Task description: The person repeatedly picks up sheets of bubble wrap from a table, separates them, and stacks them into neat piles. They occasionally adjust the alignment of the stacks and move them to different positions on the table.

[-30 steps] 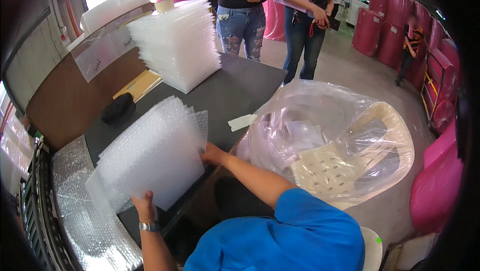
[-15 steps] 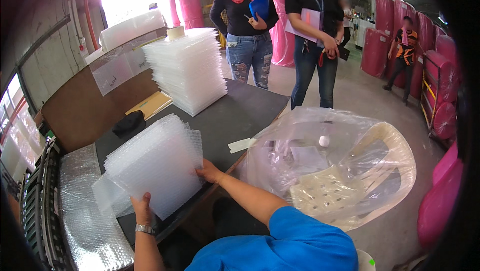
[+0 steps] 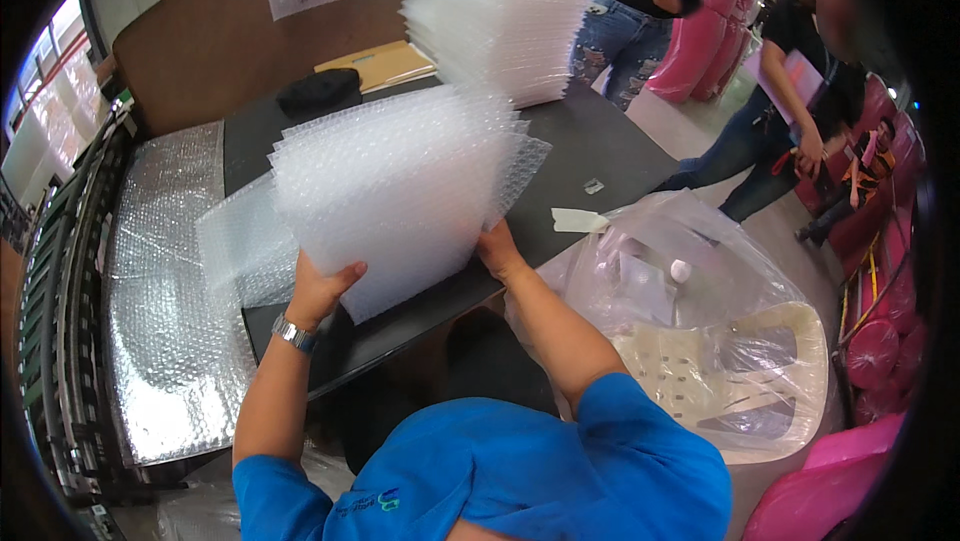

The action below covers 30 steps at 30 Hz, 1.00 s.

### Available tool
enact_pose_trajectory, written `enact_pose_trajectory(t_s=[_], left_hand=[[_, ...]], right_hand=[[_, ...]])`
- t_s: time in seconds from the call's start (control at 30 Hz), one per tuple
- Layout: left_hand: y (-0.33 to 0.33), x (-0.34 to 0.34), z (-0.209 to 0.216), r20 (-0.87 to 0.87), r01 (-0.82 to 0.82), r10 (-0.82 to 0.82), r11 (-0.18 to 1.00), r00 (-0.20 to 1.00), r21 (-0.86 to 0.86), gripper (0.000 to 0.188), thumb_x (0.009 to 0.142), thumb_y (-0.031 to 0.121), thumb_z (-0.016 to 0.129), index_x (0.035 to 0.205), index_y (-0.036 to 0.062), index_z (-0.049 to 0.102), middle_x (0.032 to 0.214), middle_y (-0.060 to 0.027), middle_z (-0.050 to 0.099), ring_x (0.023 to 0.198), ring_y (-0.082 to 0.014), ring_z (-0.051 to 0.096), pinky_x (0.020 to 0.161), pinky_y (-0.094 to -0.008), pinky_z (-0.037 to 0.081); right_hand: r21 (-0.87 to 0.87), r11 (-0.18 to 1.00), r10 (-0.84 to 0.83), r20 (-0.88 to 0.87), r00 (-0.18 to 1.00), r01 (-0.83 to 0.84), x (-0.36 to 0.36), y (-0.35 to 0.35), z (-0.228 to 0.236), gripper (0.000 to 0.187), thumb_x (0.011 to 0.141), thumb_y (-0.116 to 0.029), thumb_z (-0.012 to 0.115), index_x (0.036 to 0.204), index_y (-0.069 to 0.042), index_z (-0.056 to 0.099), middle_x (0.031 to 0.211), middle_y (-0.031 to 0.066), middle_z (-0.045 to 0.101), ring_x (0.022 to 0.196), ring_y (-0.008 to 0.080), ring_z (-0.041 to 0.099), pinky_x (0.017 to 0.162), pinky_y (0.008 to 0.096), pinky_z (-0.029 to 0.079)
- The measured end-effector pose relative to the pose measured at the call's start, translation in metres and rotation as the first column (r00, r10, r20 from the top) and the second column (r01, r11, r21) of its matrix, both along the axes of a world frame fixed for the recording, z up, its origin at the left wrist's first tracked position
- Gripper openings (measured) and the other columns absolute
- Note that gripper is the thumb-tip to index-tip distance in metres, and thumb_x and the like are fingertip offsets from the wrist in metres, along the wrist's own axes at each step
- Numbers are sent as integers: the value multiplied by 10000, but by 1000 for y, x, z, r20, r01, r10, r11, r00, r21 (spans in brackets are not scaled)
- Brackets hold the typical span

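Observation:
A thick, uneven stack of clear bubble wrap sheets (image 3: pixel 390 201) stands tilted on its edge between my hands, over the dark tabletop. My left hand (image 3: pixel 322 289) grips its lower left side, thumb across the front sheet; the fingers behind are hidden. My right hand (image 3: pixel 497 251) holds the lower right edge, with its fingers partly behind the stack. One loose bubble wrap sheet (image 3: pixel 235 241) lies at the left, partly under the held stack. Farther back on the table rises a taller pile of bubble wrap sheets (image 3: pixel 500 26).
A black pouch (image 3: pixel 318 92) and tan envelopes (image 3: pixel 385 66) lie at the table's back. Silvery bubble wrap (image 3: pixel 175 341) covers the left side beside a roller rack (image 3: pixel 60 321). A plastic-wrapped chair (image 3: pixel 740 371) stands at right. Two people stand beyond the table.
The view has tilted down and shifted. Both hands still hold the stack, which now stands more upright with its sheets fanned at the right. The person at right has leaned or stepped nearer.

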<state>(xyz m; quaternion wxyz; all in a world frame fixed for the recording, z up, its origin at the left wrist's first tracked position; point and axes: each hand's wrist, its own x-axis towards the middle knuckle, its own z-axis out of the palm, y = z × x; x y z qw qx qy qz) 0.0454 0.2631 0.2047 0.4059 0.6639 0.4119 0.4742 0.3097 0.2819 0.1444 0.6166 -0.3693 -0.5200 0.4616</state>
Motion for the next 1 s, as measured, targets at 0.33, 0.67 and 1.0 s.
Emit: enact_pose_trajectory(t_s=[0.33, 0.67, 1.0], left_hand=[[-3, -6, -8, 126, -84, 80, 996, 989, 29, 375, 621, 120, 703, 945, 12, 546, 912, -74, 557, 849, -187, 524, 722, -313, 429], [13, -36, -16, 70, -489, 536, 700, 841, 520, 700, 626, 189, 690, 1173, -28, 310, 1057, -198, 440, 981, -337, 455, 841, -387, 366], [22, -49, -26, 35, -511, 650, 562, 759, 650, 725, 606, 239, 714, 1164, -7, 320, 1036, -186, 436, 939, -338, 443, 808, -402, 364]], right_hand=[[59, 998, 18, -292, 956, 0, 14, 22, -29, 700, 768, -592, 444, 1229, -76, 340, 1169, 49, 421, 1061, 164, 391, 918, 303, 280], [-38, 998, 36, -323, 946, -51, 7, 8, -2, 770, 700, -626, 498, 1236, -100, 323, 1119, 69, 448, 1055, 172, 422, 903, 292, 336], [-10, 999, 47, -272, 961, -51, 4, 4, -4, 657, 780, -568, 452, 1215, -87, 346, 1097, 52, 451, 1010, 139, 426, 869, 272, 320]])
